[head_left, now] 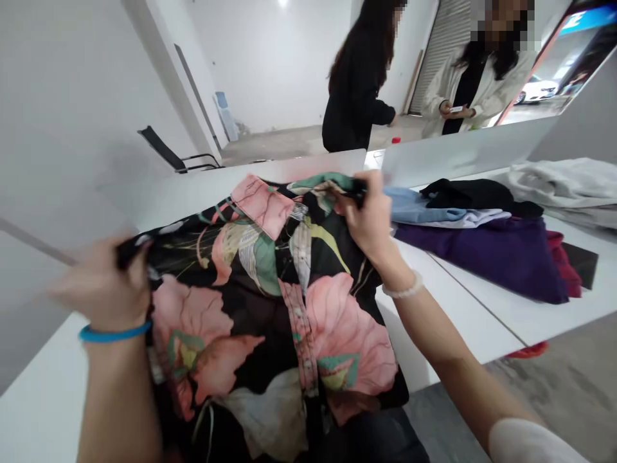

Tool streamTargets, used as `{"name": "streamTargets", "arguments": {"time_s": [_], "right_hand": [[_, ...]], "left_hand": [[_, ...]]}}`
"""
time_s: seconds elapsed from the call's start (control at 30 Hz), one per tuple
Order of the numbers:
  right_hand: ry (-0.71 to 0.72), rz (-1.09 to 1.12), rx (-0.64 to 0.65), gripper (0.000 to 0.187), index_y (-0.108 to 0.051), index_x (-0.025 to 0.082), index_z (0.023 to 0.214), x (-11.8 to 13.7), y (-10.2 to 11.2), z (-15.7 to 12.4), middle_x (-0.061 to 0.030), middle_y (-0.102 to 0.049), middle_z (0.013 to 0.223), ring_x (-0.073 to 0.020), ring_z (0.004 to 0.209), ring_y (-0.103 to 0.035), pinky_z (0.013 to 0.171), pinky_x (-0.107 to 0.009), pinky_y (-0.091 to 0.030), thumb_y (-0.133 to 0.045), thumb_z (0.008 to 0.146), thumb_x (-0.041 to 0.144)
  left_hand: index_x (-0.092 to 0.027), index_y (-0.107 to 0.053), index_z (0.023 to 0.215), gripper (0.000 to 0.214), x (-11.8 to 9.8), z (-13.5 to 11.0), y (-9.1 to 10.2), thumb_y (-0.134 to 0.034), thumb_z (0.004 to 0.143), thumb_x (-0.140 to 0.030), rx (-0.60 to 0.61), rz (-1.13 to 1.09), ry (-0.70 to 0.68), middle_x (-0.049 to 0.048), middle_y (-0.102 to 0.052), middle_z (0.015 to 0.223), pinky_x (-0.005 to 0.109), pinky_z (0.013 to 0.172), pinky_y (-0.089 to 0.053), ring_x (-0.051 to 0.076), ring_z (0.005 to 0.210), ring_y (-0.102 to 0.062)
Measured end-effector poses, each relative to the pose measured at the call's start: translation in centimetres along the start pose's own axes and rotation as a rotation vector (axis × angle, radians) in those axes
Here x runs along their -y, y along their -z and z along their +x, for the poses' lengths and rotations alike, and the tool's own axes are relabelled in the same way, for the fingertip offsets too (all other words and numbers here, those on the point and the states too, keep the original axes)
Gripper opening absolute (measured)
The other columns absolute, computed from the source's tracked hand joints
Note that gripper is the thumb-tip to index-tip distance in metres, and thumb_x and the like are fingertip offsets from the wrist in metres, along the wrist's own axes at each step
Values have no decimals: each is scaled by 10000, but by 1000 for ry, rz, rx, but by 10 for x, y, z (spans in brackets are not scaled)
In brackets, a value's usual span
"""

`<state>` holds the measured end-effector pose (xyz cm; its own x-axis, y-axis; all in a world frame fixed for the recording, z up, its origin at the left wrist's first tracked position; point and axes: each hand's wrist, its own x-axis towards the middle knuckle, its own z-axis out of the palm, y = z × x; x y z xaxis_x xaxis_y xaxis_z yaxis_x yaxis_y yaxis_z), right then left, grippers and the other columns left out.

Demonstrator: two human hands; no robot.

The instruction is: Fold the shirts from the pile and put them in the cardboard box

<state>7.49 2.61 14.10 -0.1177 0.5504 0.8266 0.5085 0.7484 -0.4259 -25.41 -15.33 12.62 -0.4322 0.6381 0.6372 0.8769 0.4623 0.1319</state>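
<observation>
A black shirt (255,308) with large pink flowers and a buttoned front hangs between my two hands, its collar at the top. My left hand (108,283), blurred by motion and with a blue band at the wrist, grips the shirt's left shoulder edge. On the other side my right hand (370,215), wearing a pale beaded bracelet, is closed on the right shoulder edge. The shirt is spread open toward me, and its lower part drops past the table's front edge out of view.
Several folded garments lie on the white table (463,302) at right: purple cloth (486,257), blue cloth (414,206), black cloth (482,196) and grey cloth (569,183). Low partitions (463,154) stand behind. Two people stand beyond them. A black chair (168,151) is at back left.
</observation>
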Motion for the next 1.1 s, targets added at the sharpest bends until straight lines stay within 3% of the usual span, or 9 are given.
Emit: {"name": "streamTargets", "arguments": {"time_s": [0.1, 0.2, 0.33, 0.43, 0.53, 0.67, 0.9, 1.0, 1.1], "right_hand": [[-82, -161, 234, 392, -455, 134, 1225, -27, -59, 9, -127, -643, 966, -267, 887, -646, 778, -395, -493, -460, 932, 395], [-1, -284, 465, 489, -436, 86, 1289, -47, -97, -15, -219, -554, 1234, -332, 1112, -554, 933, -481, -418, -535, 902, 370], [153, -310, 739, 366, -548, 117, 1201, -58, -107, -76, -195, -470, 1367, -338, 1279, -407, 1042, -574, -284, -476, 933, 356], [335, -232, 874, 337, -550, 137, 1233, -60, -106, -111, -151, -424, 1424, -303, 1340, -334, 1071, -546, -263, -402, 958, 263], [460, -209, 995, 437, -447, 160, 1362, -64, -108, -123, -137, -393, 1453, -299, 1360, -306, 1069, -541, -267, -414, 926, 157], [473, -228, 992, 483, -452, 123, 1363, -62, -118, -121, -150, -417, 1435, -294, 1348, -331, 1100, -523, -224, -468, 881, 139], [426, -142, 1021, 505, -396, 78, 1396, -55, -136, -144, -136, -353, 1477, -268, 1367, -304, 1090, -494, -279, -340, 895, 57], [387, -111, 973, 528, -384, 94, 1405, -59, -137, -151, -132, -343, 1484, -254, 1385, -266, 1109, -491, -242, -343, 882, 40], [378, -78, 959, 548, -382, 121, 1409, -62, -137, -153, -130, -340, 1486, -241, 1389, -258, 1110, -493, -232, -357, 869, 33]], "left_hand": [[-112, -329, 1396, 667, -28, 27, -31, -252, 906, -558, 28, 12, -24, 158, -554, 1287, 533, 871, -452, 377, 1133, -540], [28, -313, 1366, 653, -45, 13, -66, -300, 923, -452, 193, 51, -240, 269, -406, 1395, 519, 977, -390, 380, 1242, -432], [-132, -579, 1102, 401, -71, -30, -98, -265, 946, -328, 458, -76, -411, 139, -577, 1254, 371, 996, -392, 239, 1174, -509], [-193, -597, 964, 360, -94, -46, -115, -277, 947, -357, 624, -95, -373, 81, -658, 1051, 312, 860, -454, 203, 1000, -600], [-192, -587, 872, 339, -108, -47, -132, -367, 914, -446, 698, -60, -315, 70, -675, 903, 307, 718, -471, 209, 830, -643], [-187, -574, 831, 323, -118, -45, -146, -449, 865, -483, 732, -38, -282, 82, -673, 881, 321, 709, -466, 232, 824, -650], [-189, -584, 833, 207, -123, -50, -150, -521, 809, -385, 729, -77, -317, 83, -674, 908, 334, 735, -466, 254, 891, -637], [-195, -588, 751, 173, -120, -51, -155, -497, 812, -329, 717, -103, -296, 63, -665, 790, 324, 694, -471, 234, 793, -641], [-192, -595, 809, 209, -119, -53, -157, -436, 855, -319, 646, -150, -309, 67, -661, 836, 325, 723, -479, 220, 811, -630]]}}
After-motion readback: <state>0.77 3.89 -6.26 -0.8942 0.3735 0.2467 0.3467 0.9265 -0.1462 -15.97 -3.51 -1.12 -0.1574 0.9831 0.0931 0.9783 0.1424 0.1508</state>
